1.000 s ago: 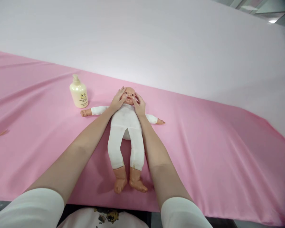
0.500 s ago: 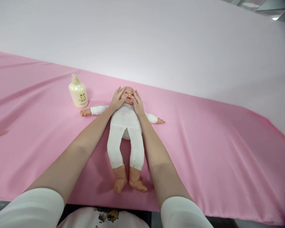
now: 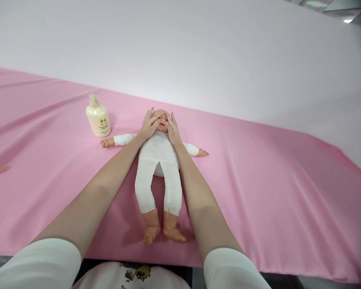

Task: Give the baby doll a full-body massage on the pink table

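Observation:
A baby doll (image 3: 158, 148) lies on its back on the pink cloth, arms stretched out sideways and feet pointing towards me. Its body, arms and legs are white; the head, hands and feet are skin-toned. My left hand (image 3: 148, 126) rests against the left side of the doll's face, fingers apart. On the other side of the face lies my right hand (image 3: 173, 131), its fingers also stretched out. Between the two hands the doll's eyes, nose and mouth show in part; both cheeks are covered. Neither hand is closed around anything.
A cream-coloured pump bottle (image 3: 98, 117) stands upright beyond the doll's outstretched arm on the left. The pink cloth (image 3: 258, 192) has creases and drapes over the near edge. Behind it rises a plain white wall (image 3: 180, 52).
My fingers have shifted slightly on the doll's face, the left ones spreading a little wider towards its brow. The doll and bottle stay in place.

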The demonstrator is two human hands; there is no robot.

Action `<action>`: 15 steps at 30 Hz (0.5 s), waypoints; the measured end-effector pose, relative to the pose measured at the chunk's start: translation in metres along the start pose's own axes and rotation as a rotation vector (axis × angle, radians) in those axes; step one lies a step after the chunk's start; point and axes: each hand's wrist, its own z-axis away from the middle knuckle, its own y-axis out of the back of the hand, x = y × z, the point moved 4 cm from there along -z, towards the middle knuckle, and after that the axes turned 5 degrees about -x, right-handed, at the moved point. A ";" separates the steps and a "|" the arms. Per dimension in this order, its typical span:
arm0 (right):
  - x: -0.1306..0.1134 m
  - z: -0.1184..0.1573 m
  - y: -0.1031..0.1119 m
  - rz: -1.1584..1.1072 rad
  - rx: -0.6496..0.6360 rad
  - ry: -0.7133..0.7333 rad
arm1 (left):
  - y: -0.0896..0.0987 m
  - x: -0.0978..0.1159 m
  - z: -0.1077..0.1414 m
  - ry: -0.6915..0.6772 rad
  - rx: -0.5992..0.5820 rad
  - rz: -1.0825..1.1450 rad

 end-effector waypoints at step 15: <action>0.013 -0.002 -0.003 -0.124 0.019 -0.165 | -0.001 -0.010 0.005 0.220 0.027 0.044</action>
